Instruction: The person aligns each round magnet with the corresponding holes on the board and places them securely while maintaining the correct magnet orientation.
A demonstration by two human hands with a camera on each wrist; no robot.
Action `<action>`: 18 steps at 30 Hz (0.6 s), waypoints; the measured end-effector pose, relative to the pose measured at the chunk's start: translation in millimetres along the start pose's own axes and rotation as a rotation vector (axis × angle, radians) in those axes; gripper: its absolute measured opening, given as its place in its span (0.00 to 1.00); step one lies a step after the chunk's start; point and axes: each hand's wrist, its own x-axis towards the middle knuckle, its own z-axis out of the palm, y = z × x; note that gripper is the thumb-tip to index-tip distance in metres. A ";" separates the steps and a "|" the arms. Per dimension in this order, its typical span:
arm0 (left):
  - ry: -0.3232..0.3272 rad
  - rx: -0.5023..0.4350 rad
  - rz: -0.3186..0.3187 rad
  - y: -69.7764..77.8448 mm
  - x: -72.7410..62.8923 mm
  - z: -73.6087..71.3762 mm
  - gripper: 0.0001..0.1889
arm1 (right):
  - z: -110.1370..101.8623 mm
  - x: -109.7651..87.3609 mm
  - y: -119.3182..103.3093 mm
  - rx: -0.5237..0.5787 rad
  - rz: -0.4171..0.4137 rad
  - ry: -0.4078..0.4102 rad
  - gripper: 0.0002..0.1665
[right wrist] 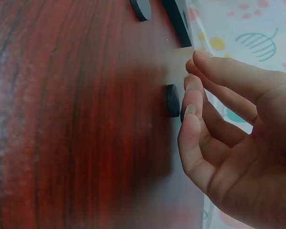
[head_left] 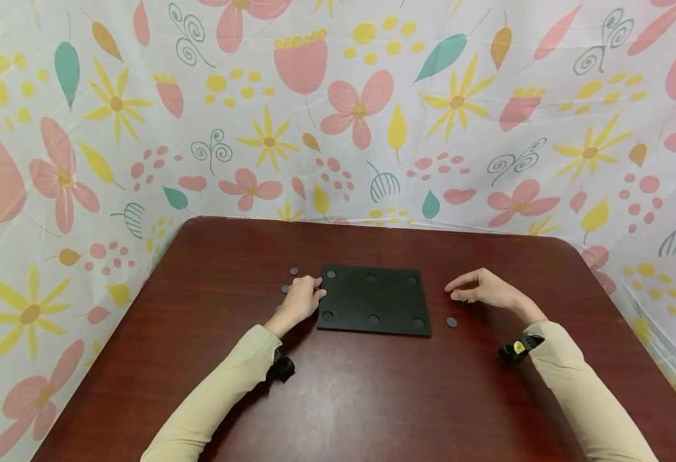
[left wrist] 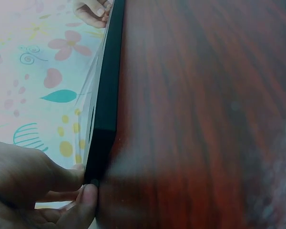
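A flat black board (head_left: 378,298) with round recesses lies on the table. My left hand (head_left: 302,300) is at its left edge, thumb and fingertips pinching that edge; in the left wrist view the hand (left wrist: 43,191) meets the board's end (left wrist: 102,138). The upper-left recess looks filled with a grey disc (head_left: 330,274). Right of the board, my right hand (head_left: 488,290) hovers low, fingers loosely bent. A dark disc (right wrist: 172,101) stands out just beside its fingertips in the right wrist view, apparently on the table. Nearer the board lies another disc (head_left: 451,322).
Small dark discs (head_left: 294,271) lie left of the board, partly hidden by my left hand. The brown table (head_left: 338,398) has a glossy top. A flower-patterned cloth (head_left: 338,128) hangs along its back and sides.
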 end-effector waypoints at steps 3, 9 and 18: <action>-0.001 0.002 0.007 -0.7 0.5 0.1 0.22 | 0.3 -1.5 -0.5 -0.007 0.004 -0.003 0.18; 0.000 -0.014 -0.007 -2.2 0.5 0.5 0.22 | -1.8 -5.5 0.3 -0.007 0.019 0.010 0.19; 0.001 -0.002 -0.015 -0.8 1.4 1.4 0.23 | -3.9 -9.7 11.5 0.012 0.035 0.050 0.20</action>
